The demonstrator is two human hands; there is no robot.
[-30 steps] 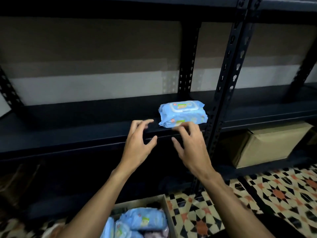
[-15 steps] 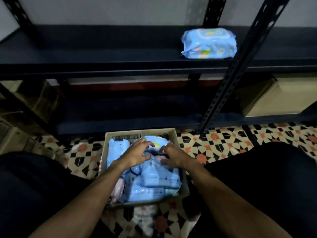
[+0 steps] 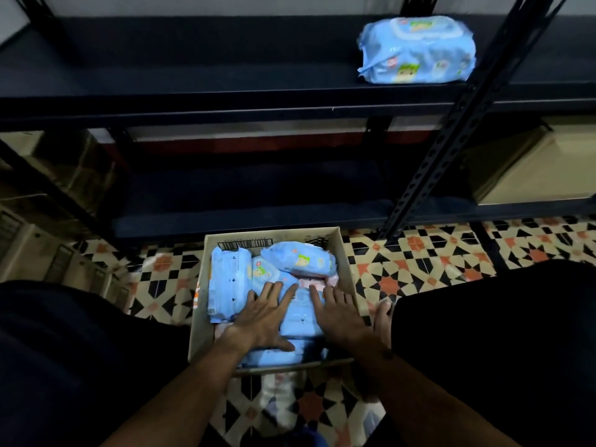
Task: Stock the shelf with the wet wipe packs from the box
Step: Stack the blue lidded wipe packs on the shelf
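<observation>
A cardboard box (image 3: 345, 259) on the tiled floor holds several blue wet wipe packs. My left hand (image 3: 266, 312) and my right hand (image 3: 340, 312) lie with straight fingers on either side of one blue pack (image 3: 302, 312) in the middle of the box. My right thumb reaches over the box's right wall. Another blue pack (image 3: 301, 260) lies at the back of the box. One blue wet wipe pack (image 3: 417, 50) lies on the dark shelf (image 3: 193, 75) at the upper right.
A slotted black upright (image 3: 464, 124) of the rack runs diagonally right of the box. A lower shelf (image 3: 242, 201) sits behind the box. A closed cardboard carton (image 3: 529, 169) stands at the right. My dark trouser legs flank the box on both sides.
My hands left the shelf's front edge and dropped into the box. They then slid from the back packs toward me and now lie flat beside the middle pack. The view tilted down.
</observation>
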